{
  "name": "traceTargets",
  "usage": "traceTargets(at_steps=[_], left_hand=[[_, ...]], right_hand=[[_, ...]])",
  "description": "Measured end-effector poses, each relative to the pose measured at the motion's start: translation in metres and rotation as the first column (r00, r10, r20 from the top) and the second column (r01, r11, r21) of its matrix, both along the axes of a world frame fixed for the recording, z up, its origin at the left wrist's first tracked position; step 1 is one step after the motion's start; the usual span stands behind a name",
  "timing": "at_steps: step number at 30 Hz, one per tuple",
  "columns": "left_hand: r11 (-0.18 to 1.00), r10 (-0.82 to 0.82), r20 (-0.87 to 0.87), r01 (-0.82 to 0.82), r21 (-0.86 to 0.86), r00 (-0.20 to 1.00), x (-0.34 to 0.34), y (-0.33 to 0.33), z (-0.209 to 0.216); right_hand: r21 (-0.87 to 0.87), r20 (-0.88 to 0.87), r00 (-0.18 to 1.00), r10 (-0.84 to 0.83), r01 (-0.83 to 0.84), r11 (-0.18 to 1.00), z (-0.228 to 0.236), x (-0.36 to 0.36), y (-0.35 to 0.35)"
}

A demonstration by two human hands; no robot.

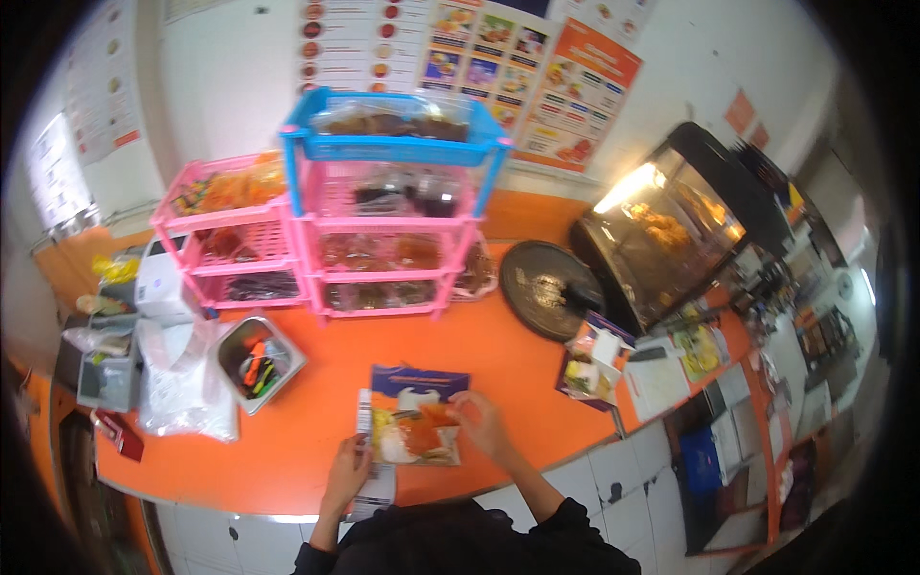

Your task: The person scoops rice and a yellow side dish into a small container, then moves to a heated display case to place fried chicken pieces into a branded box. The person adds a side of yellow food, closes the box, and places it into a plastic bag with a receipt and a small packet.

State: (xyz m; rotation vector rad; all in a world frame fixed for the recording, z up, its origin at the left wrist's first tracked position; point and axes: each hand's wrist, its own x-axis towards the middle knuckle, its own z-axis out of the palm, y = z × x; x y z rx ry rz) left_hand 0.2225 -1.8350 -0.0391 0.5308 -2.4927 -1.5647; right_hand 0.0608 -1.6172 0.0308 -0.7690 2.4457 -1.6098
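On the orange counter before me stands an open meal box [419, 380] with a dark blue inner flap, holding white and yellow food and a reddish-orange piece [419, 436]. My right hand [482, 428] reaches over its right edge, fingertips pinched together at a small orange packet [437, 414]. Beside the box's left edge is my left hand [349, 471], its fingers curled; what they grip, if anything, is too small to make out. A printed white paper strip [364, 412] lies along that side, and part of it passes behind the hand.
Stacked pink baskets [383, 309] and a blue basket [398, 147] hold bagged items. A metal container [259, 364] with markers stands left, near plastic bags [187, 402]. Rightward are a round dark lid [537, 287], another filled box [596, 359] and a lit food warmer [661, 225].
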Motion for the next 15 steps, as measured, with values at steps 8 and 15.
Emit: traceTargets(at_steps=[8,15], left_hand=[[0.993,0.005,0.024,-0.002,-0.122,1.0,-0.016,0.006,0.004],[0.997,0.074,0.019,-0.074,0.002,0.997,-0.003,0.01,-0.015]], right_hand=[[0.115,-0.317,0.768,-0.557,0.614,0.781,0.02,-0.107,0.196],[0.371,-0.74,0.588,-0.325,0.761,0.533,-0.054,-0.099,0.203]])
